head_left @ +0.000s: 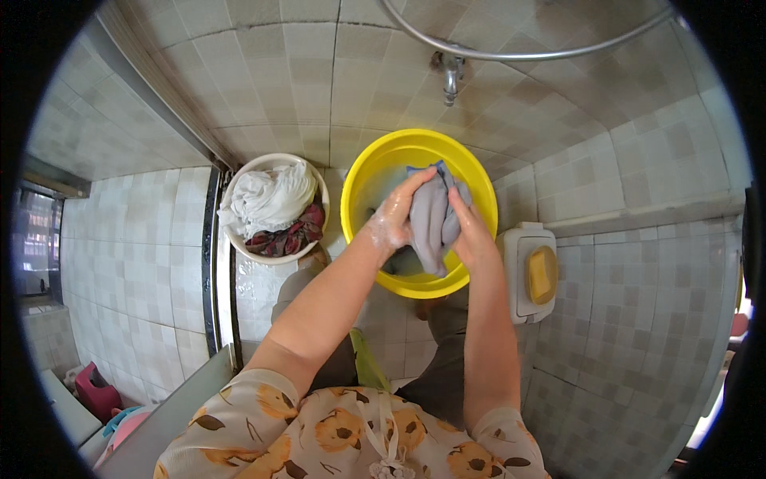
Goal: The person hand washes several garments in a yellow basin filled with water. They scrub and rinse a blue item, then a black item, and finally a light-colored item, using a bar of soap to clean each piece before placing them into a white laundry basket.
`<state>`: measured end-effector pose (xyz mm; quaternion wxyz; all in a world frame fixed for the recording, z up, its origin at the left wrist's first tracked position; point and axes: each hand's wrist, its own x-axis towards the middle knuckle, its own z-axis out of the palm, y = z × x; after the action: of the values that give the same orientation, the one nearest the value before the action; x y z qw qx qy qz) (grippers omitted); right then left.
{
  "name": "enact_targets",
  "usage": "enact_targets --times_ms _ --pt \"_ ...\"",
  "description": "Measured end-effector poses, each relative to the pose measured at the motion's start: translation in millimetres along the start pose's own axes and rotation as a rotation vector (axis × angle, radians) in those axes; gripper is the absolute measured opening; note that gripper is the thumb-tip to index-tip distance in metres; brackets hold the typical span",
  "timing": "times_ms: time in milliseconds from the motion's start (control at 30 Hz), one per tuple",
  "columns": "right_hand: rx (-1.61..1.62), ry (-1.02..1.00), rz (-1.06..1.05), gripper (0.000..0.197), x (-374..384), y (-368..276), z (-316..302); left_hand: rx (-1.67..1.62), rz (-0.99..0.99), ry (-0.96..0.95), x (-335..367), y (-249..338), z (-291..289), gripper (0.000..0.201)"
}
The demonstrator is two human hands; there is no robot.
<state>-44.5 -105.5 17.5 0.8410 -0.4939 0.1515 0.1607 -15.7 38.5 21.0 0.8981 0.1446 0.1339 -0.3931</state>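
Note:
A bunched grey cloth (431, 214) with a bluish edge is held between my two hands, above a round yellow tub (484, 172). My left hand (395, 214), wet with suds, grips the cloth from its left side, thumb on top. On the other side, my right hand (471, 227) closes round it, with most of its fingers hidden behind the fabric. Cloudy water (375, 188) shows inside the tub, and something dark lies low in it behind my left wrist, too hidden to name.
Left of the tub stands a pale basin (227, 233) holding white cloth (271, 195) and a dark red patterned cloth (291, 231). At right, a yellow soap bar (541, 274) rests in a dish on a white lidded container (523, 239). A metal tap (451, 80) juts from the tiled wall.

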Motion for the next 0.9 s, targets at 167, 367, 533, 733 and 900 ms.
enact_targets --times_ms 167,367,533,733,900 --pt "0.047 0.093 -0.172 0.052 -26.5 7.2 -26.6 0.308 0.090 -0.101 -13.4 3.4 -2.6 0.037" --pt "-0.559 0.450 -0.400 0.042 -24.3 -1.5 -29.5 0.619 0.248 0.326 3.4 -21.6 -21.1 0.032" --pt "-1.170 0.147 -0.735 0.040 -37.5 41.5 28.0 0.021 0.209 0.085 38.6 -36.0 -109.7 0.021" --pt "-1.326 0.653 -0.575 0.028 29.3 56.5 25.5 -0.070 0.111 0.188 57.3 -55.5 -86.5 0.045" --pt "-1.224 0.549 -0.390 0.028 41.3 52.6 31.1 -0.020 0.143 0.424 84.2 -49.6 -124.2 0.048"
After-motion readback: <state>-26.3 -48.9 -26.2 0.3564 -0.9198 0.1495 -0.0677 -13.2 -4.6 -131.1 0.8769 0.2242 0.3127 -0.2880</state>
